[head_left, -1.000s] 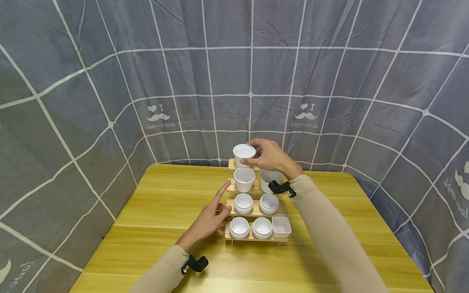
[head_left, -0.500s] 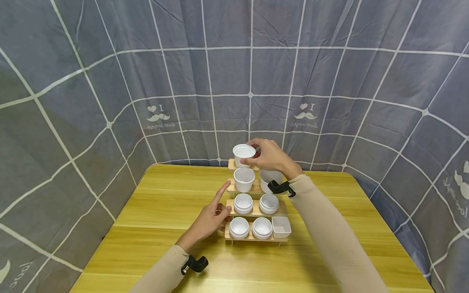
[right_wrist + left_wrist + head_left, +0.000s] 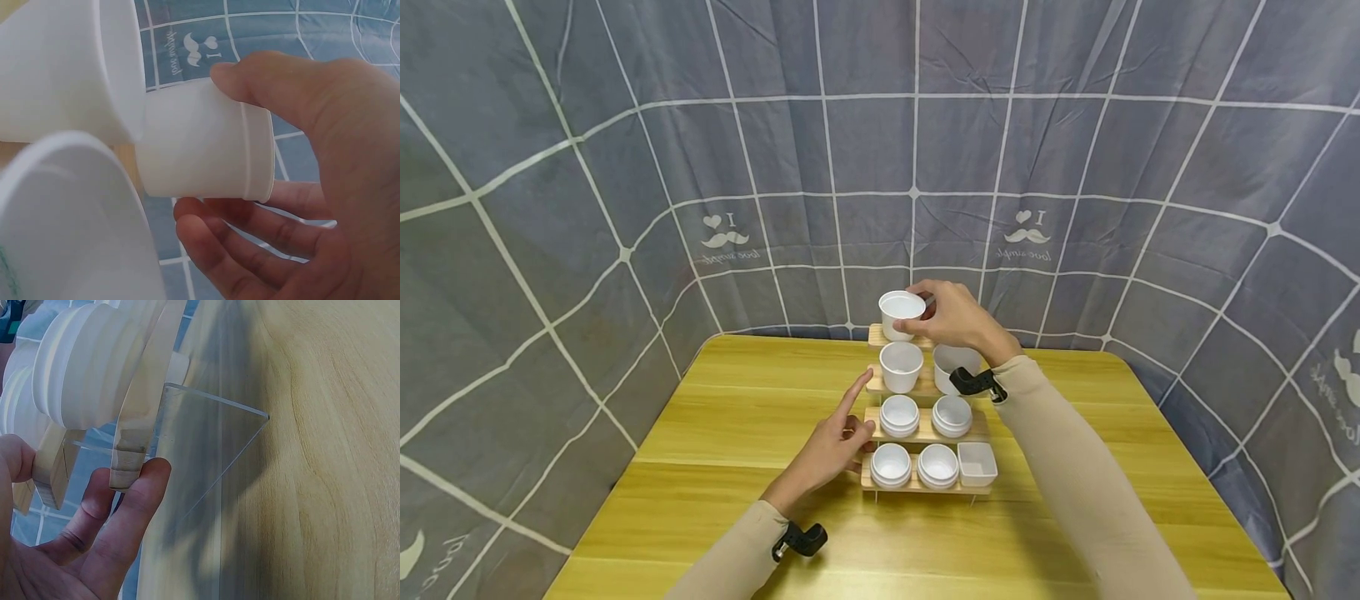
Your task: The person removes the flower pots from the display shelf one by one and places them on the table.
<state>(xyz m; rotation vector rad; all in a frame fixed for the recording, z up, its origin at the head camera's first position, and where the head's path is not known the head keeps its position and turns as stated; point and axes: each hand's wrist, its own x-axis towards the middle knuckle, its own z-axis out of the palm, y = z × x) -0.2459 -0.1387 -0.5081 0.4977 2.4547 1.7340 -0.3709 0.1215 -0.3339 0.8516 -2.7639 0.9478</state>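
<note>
A tiered stand with wooden shelves (image 3: pixel 977 430) and clear side panels (image 3: pixel 209 440) holds several white tubs. On its top shelf, my right hand (image 3: pixel 958 321) grips a white plastic cup (image 3: pixel 897 315), thumb on one side and fingers on the other in the right wrist view. The cup's base is at the shelf; I cannot tell whether it bears its full weight. At the stand's left side, my left hand (image 3: pixel 823 457) holds the shelf ends. Its index finger points along the side, while other fingertips (image 3: pixel 156 470) touch the lowest shelf's end (image 3: pixel 128 469).
One tier down stand a white cup (image 3: pixel 901 368) and a larger tub (image 3: pixel 951 362) partly behind my right wrist. Ribbed round tubs (image 3: pixel 890 467) and a square tub (image 3: pixel 977 464) fill the lower shelves. A wooden table (image 3: pixel 760 375) lies beneath, with a grey checked curtain (image 3: pixel 872 150) around it.
</note>
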